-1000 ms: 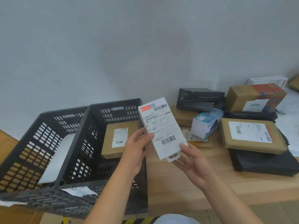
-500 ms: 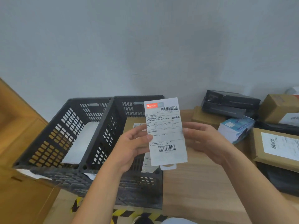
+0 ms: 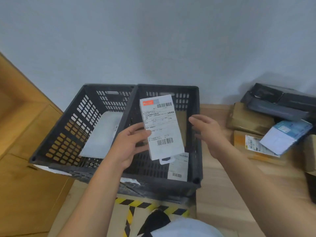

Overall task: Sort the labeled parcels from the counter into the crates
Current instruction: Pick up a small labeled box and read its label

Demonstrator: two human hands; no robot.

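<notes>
Now my right hand [image 3: 212, 135] has let go and hangs open, fingers loosely spread, just beside the flat white labelled parcel [image 3: 164, 130]. My left hand [image 3: 130, 147] alone pinches it above the right-hand black slotted plastic crate [image 3: 198, 161], so I judge the drop comes next. Its label is too blurred to read, and the stacked parcels [image 3: 253, 120] on the wooden counter [image 3: 220, 190] run off frame.

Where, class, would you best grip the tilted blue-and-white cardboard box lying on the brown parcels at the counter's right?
Probably across its long edges near the middle, coming from above and the front: the blue-and-white box lies tilted on the brown cardboard parcels, top face exposed, while black parcels crowd its far end.
</notes>
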